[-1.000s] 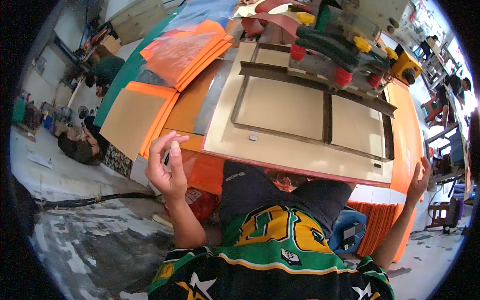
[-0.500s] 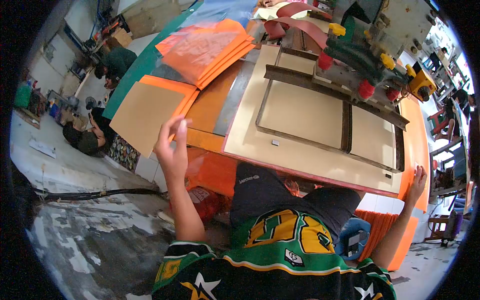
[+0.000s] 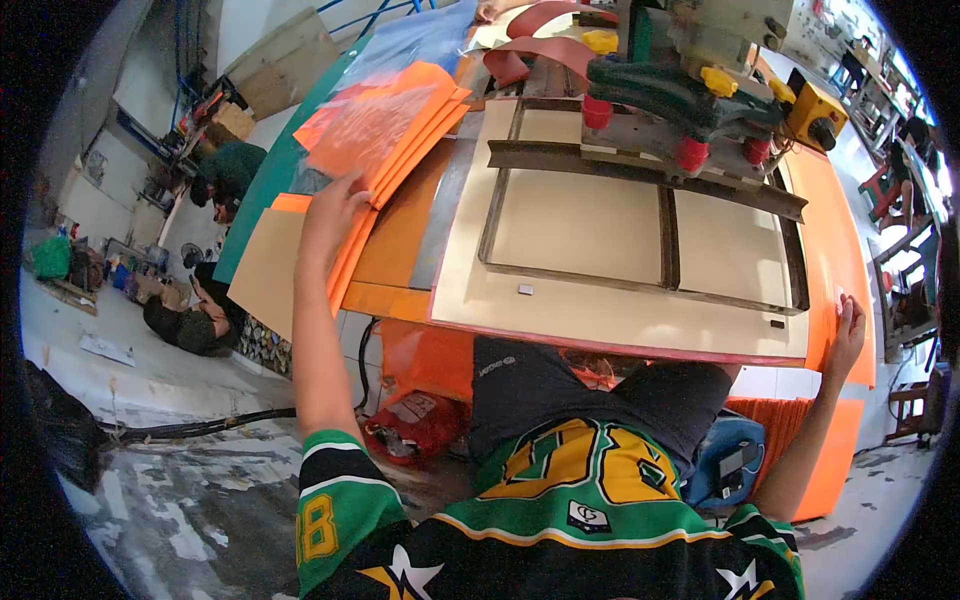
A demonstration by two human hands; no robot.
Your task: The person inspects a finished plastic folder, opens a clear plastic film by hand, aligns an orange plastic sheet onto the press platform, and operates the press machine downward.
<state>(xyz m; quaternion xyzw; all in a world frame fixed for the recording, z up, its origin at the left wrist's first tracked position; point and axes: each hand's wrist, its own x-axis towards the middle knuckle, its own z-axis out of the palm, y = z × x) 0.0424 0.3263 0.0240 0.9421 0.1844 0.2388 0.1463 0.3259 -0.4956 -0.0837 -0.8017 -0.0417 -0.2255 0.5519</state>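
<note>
Orange sheets (image 3: 424, 128) at left fingers (image 3: 352, 187)

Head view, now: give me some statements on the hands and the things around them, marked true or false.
1. The left hand is over the cream board. False: it is at the upper orange stack.
2. The metal frame lies on the cream board. True.
3. The white piece is inside the metal frame. False: it lies outside, on the cream board.
4. The right hand is near the cream board's right edge. True.
5. The brown sheet is left of the cream board. True.
</note>
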